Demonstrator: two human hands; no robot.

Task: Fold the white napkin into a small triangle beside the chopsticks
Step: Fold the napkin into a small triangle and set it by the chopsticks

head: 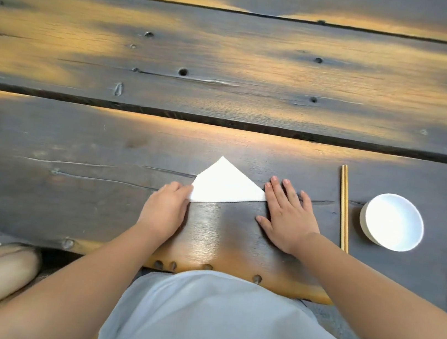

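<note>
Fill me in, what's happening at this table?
A person is folding a white napkin on a dark wooden table; it already lies as a triangle. The left hand pinches its left corner, and the right hand lies flat at its right corner. Chopsticks and a white bowl sit further right.

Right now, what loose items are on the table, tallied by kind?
Napkin, white, folded in a triangle: 1
Chopsticks, wooden: 2
Bowl, white: 1
Total: 4

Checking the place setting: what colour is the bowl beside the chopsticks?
White, plain; the bowl shows clearly in the head view.
</note>
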